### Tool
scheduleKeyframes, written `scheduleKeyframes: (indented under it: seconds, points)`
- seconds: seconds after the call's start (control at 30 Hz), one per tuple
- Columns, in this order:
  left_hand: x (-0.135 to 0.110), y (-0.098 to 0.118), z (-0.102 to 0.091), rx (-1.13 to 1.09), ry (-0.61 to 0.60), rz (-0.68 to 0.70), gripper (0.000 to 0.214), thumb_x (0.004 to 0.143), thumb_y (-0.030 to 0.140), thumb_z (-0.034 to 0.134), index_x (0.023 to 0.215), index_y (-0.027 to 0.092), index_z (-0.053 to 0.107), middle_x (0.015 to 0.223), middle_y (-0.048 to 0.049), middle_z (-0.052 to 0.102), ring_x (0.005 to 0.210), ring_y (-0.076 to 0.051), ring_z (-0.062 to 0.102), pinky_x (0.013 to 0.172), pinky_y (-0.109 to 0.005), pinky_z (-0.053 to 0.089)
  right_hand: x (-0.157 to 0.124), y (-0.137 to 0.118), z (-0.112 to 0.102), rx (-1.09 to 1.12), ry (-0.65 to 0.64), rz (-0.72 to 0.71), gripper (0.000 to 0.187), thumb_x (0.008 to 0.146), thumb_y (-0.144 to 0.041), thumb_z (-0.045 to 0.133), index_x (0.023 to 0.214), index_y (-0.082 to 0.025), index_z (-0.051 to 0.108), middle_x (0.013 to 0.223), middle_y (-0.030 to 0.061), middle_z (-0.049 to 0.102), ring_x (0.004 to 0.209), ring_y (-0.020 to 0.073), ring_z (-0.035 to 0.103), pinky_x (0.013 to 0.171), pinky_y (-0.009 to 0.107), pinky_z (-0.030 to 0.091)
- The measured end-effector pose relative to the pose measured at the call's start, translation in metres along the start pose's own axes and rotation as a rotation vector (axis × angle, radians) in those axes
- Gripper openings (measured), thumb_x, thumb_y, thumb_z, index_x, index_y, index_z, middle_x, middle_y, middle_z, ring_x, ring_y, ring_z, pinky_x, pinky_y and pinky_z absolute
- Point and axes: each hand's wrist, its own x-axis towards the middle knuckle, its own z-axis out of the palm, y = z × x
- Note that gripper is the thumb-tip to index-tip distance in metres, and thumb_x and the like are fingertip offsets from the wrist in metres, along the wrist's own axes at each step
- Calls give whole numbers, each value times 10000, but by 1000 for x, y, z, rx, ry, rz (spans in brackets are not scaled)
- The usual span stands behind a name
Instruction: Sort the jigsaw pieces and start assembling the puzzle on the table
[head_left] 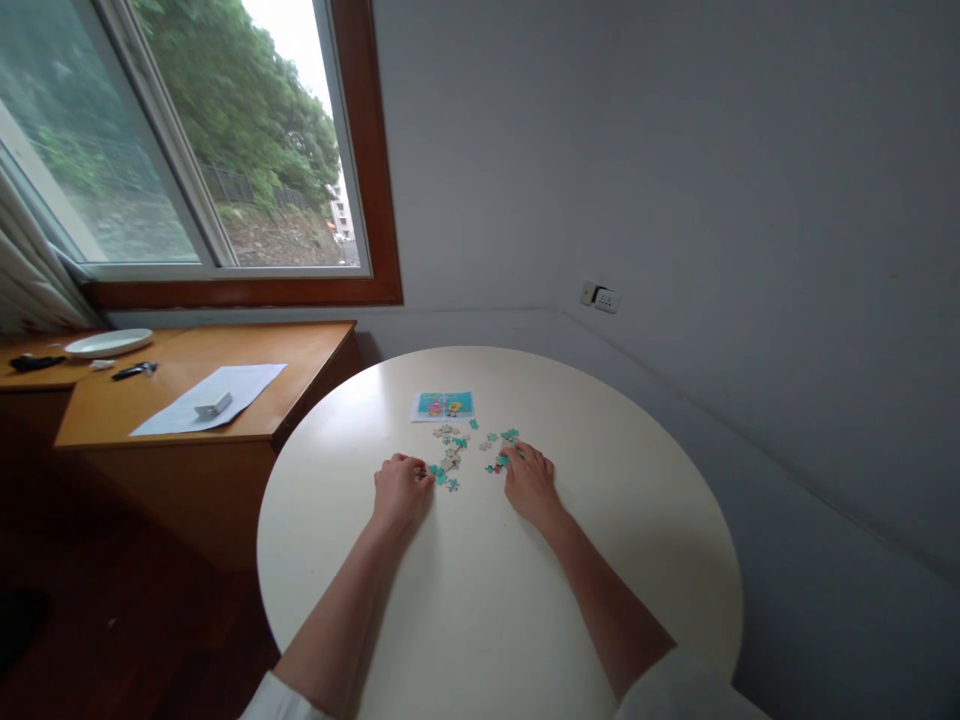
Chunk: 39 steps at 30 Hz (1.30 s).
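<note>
Loose teal puzzle pieces (469,452), scattered flat
</note>
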Motion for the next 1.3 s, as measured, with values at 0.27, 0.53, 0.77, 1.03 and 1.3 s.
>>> scheduleKeyframes:
  seconds: [0.27, 0.53, 0.77, 1.03, 1.3]
  points:
    - [-1, 3, 3, 25, 16, 28, 196, 773, 282, 535, 909, 212, 658, 982, -72, 632, 937, -240, 549, 799, -347, 380, -1, -2, -2, -13, -4, 1, 340, 790, -114, 435, 1076, -214, 588, 1221, 94, 517, 1095, 234, 461, 912, 370, 299]
    - [0, 4, 7, -46, 41, 48, 169, 783, 209, 518, 902, 203, 639, 963, -62, 635, 929, -223, 563, 815, -354, 359, -1, -2, -1, -5, -4, -7, 319, 788, -125, 450, 1061, -208, 593, 1212, 97, 518, 1093, 236, 460, 911, 371, 300]
    - [1, 2, 10, -140, 73, 100, 169, 785, 168, 490, 857, 200, 639, 888, -45, 652, 860, -190, 580, 802, -336, 365, -1, -2, -1, -9, -18, -1, 310, 788, -143, 473, 1068, -209, 588, 1219, 98, 508, 1108, 232, 446, 915, 367, 297]
    - [0, 7, 9, -171, 57, 105, 139, 722, 133, 537, 750, 200, 655, 855, -38, 656, 855, -193, 587, 827, -352, 351, -1, -4, -4, -12, -32, 8, 312, 791, -154, 471, 1075, -211, 584, 1238, 92, 497, 1115, 225, 441, 928, 365, 292]
    - [-3, 9, -3, -168, 100, -12, 206, 769, 155, 462, 840, 181, 653, 957, -63, 637, 932, -203, 566, 866, -378, 324, -2, -4, -6, -5, -25, 4, 306, 797, -169, 467, 1076, -202, 588, 1238, 95, 501, 1123, 232, 440, 933, 369, 295]
